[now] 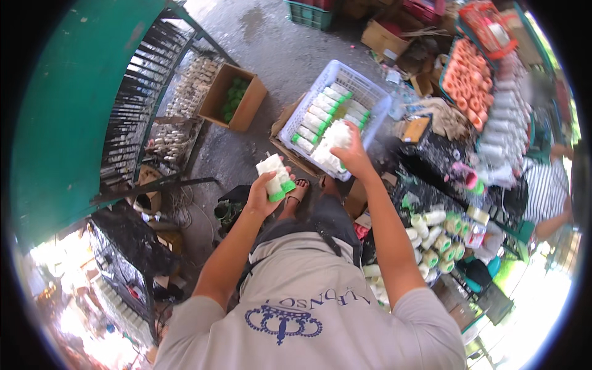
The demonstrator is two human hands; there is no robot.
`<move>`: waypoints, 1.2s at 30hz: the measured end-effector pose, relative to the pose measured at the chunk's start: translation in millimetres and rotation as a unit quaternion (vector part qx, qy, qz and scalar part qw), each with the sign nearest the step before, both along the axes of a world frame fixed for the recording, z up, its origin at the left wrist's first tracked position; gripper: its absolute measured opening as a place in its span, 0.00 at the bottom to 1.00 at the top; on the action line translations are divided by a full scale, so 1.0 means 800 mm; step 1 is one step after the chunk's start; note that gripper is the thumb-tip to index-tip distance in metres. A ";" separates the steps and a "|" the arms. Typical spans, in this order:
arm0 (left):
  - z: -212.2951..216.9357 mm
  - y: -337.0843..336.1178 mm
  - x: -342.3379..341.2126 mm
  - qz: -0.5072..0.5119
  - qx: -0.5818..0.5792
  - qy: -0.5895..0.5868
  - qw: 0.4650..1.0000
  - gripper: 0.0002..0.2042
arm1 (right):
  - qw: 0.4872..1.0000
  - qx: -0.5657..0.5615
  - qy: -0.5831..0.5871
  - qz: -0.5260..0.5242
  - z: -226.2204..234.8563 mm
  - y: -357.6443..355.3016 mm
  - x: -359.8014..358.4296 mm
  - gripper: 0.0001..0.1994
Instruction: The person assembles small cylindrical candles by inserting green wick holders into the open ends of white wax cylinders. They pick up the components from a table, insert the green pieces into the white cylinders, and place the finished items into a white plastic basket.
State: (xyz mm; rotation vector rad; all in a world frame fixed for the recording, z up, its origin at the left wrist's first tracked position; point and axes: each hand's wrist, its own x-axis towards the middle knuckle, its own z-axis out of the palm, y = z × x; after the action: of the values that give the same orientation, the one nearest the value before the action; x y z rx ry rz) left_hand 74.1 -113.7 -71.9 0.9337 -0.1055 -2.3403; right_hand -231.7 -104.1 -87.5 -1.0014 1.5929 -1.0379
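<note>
Two white spools (275, 177) with green ends are held tight in the left hand (264, 196), above the knees. The grip of the right hand (353, 154) is closed around another white spool (337, 134), which is held over the near edge of a white plastic basket (367, 94). More white and green spools (320, 114) are laid in rows inside the basket. The basket is set on a flat brown cardboard (285, 117) on the grey ground. A brown box (248, 106) with green things inside is seen to the left of the basket. A pile of loose spools (435, 237) is seen on the right, near the right arm.
</note>
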 end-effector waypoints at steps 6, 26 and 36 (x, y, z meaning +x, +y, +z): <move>0.009 0.030 -0.001 0.163 0.025 -0.096 0.982 0.32 | 0.816 0.228 0.382 0.368 -0.154 -0.141 0.058 0.48; -0.144 -0.108 -0.189 0.095 0.180 -0.214 0.956 0.13 | 0.799 0.064 0.471 0.367 -0.216 -0.162 0.020 0.25; -0.244 -0.128 -0.213 0.063 0.235 -0.448 0.860 0.38 | 0.912 0.126 0.275 0.276 -0.248 -0.077 -0.094 0.33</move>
State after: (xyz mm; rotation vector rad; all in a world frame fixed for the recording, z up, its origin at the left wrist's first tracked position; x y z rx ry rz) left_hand -96.3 -216.0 -267.4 2.1434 0.1630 -1.6405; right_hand -307.1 -166.0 -286.2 -1.5272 1.6655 -0.1522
